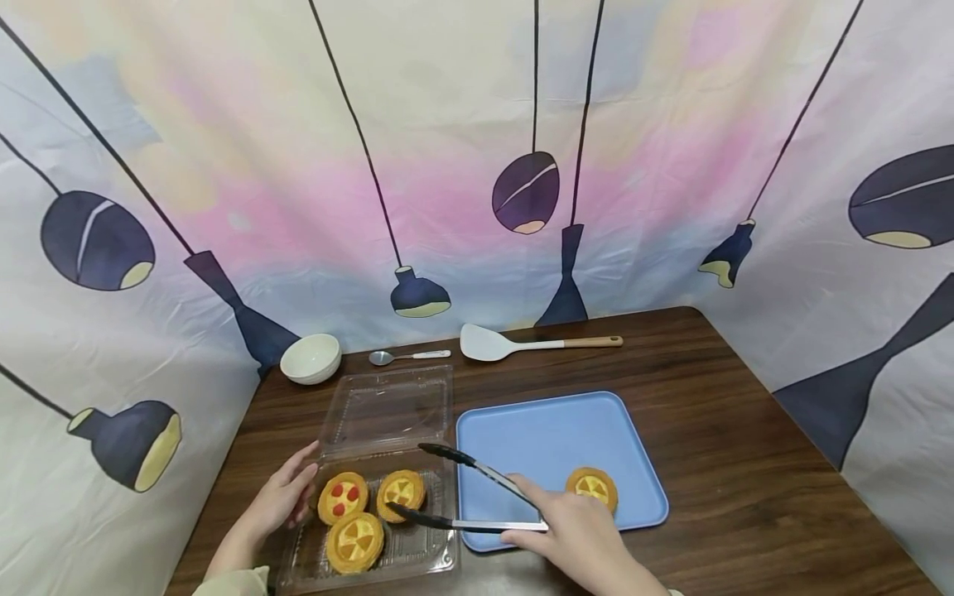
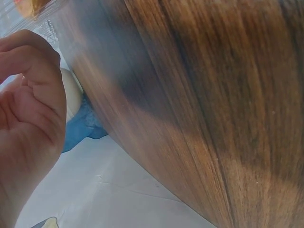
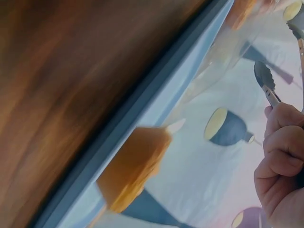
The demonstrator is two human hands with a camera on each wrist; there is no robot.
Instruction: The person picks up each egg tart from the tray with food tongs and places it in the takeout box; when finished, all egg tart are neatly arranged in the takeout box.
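My right hand (image 1: 585, 530) grips a pair of tongs (image 1: 495, 526) whose arms are spread. The lower black tip overlaps a fruit tart (image 1: 406, 487) in the clear plastic container (image 1: 425, 555); the upper tip points over the container's back right. Two more tarts lie there, one with red pieces (image 1: 343, 498) and one with yellow pieces (image 1: 354, 543). At the container's left side is my left hand (image 1: 281, 490), its fingers loosely bent by the rim. On the blue tray (image 1: 544, 443), another yellow-topped tart (image 1: 592, 487) lies near the front right, partly behind my right hand.
The container's lid (image 1: 391, 406) lies folded back behind it. Along the table's back edge stand a white bowl (image 1: 310, 359), a small spoon (image 1: 410, 357) and a white spatula with a wooden handle (image 1: 522, 343). A printed curtain (image 1: 462, 240) hangs behind the wooden table (image 1: 730, 463).
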